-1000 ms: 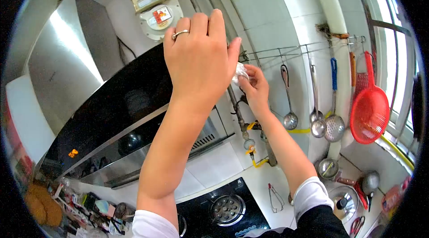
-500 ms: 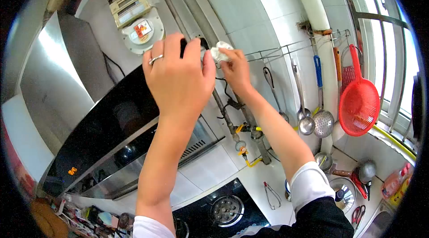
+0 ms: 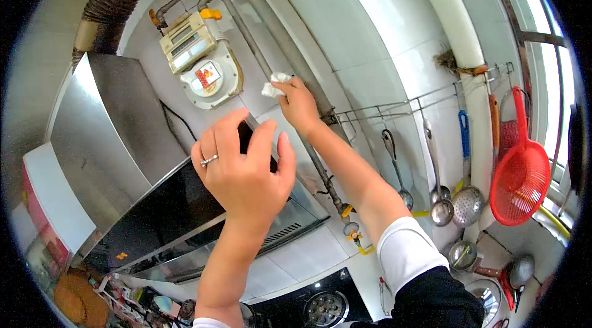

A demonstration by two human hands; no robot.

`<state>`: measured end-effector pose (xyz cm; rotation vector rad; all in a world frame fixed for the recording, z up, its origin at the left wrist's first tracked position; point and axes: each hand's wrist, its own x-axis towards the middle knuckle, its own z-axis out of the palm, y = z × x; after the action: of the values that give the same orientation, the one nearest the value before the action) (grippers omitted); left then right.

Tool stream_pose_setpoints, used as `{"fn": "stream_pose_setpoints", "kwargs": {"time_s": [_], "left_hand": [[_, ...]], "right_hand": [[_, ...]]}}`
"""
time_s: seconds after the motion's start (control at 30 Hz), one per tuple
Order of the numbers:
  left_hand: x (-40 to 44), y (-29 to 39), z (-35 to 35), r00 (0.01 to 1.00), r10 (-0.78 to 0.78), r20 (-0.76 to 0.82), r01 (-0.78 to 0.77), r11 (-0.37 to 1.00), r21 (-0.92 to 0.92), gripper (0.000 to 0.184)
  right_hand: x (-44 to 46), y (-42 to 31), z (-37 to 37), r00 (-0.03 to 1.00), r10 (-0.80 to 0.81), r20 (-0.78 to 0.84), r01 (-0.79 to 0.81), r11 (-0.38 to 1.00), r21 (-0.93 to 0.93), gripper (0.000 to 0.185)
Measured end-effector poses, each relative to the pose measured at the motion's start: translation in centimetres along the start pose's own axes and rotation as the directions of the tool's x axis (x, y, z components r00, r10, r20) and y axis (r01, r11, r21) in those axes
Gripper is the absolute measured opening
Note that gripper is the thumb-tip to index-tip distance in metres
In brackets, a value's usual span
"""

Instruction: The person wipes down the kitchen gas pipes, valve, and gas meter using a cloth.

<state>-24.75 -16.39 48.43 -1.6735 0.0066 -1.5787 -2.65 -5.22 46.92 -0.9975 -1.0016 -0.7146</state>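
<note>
My right hand pinches a crumpled white cloth against or just in front of the grey pipe that runs along the wall. My left hand, with a ring on one finger, has its fingers apart and bent at the upper corner of the range hood's black glass panel. Whether its fingertips press on the panel is hidden. To the upper left of both hands, a gas meter with a round body is fixed to the wall.
On the right, a wire rack carries ladles, a skimmer and a red strainer. Below are a gas valve and a stove burner. A ribbed duct rises from the steel hood.
The view has tilted upward, so the meter, hood and rack sit lower in it. My right hand has moved the white cloth upward along the pipe. My left hand stays by the hood corner.
</note>
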Motion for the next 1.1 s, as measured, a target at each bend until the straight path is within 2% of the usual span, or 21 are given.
{"fn": "stream_pose_setpoints", "kwargs": {"time_s": [0.13,0.2,0.23,0.37,0.43,0.53,0.67,0.73,0.87,0.93,1.0,1.07,1.1], "left_hand": [[-0.2,-0.1,0.3,1.000,0.021,0.005,-0.022,0.999,0.045,0.014],[-0.1,0.2,0.0,0.998,-0.023,0.060,0.020,0.999,0.039,0.015],[0.0,0.2,0.0,0.998,-0.020,0.067,0.017,0.999,0.041,0.015],[0.0,0.4,0.2,0.998,-0.016,0.064,0.013,0.998,0.053,0.015],[0.1,0.6,0.2,0.998,-0.002,0.059,-0.002,0.998,0.067,0.014],[0.1,0.7,0.1,0.998,-0.004,0.062,0.001,0.999,0.050,0.014],[0.1,0.8,0.2,0.998,0.010,0.066,-0.014,0.998,0.063,0.013],[0.1,0.8,0.2,0.997,0.017,0.071,-0.021,0.998,0.065,0.013],[0.1,1.0,0.3,0.998,0.008,0.056,-0.012,0.997,0.073,0.014],[0.1,1.1,0.3,0.998,0.008,0.057,-0.013,0.997,0.072,0.014],[0.1,1.0,0.5,0.998,0.009,0.055,-0.013,0.997,0.075,0.015],[0.0,0.9,0.4,0.998,0.007,0.060,-0.012,0.997,0.073,0.015],[0.0,0.9,0.3,0.998,0.009,0.058,-0.014,0.997,0.082,0.015]], "right_hand": [[5.0,-0.3,2.4,0.994,-0.045,-0.096,0.048,0.998,0.029,0.034],[6.5,0.6,3.3,0.974,-0.214,-0.070,0.208,0.974,-0.090,0.032],[6.7,1.2,3.5,0.959,-0.274,-0.078,0.262,0.955,-0.137,0.022],[5.7,2.5,3.9,0.983,-0.175,-0.045,0.165,0.971,-0.175,0.012],[3.5,3.0,3.2,0.957,-0.289,-0.010,0.276,0.923,-0.267,0.009],[-0.8,3.6,2.2,0.954,-0.301,-0.006,0.288,0.917,-0.277,0.012],[-5.3,3.7,0.8,0.966,-0.253,0.058,0.257,0.908,-0.329,0.012],[-7.4,4.0,0.7,0.964,-0.216,0.152,0.253,0.920,-0.298,0.018],[-9.3,3.2,1.0,0.960,-0.225,0.167,0.258,0.944,-0.208,0.030],[-9.0,2.1,2.1,0.960,-0.148,0.239,0.195,0.963,-0.185,0.039],[-8.3,1.7,3.7,0.963,-0.196,0.186,0.223,0.965,-0.137,0.038],[-7.1,0.8,4.8,0.973,-0.127,0.193,0.152,0.982,-0.116,0.036],[-6.3,0.3,5.3,0.957,-0.053,0.286,0.108,0.978,-0.179,0.034]]}}
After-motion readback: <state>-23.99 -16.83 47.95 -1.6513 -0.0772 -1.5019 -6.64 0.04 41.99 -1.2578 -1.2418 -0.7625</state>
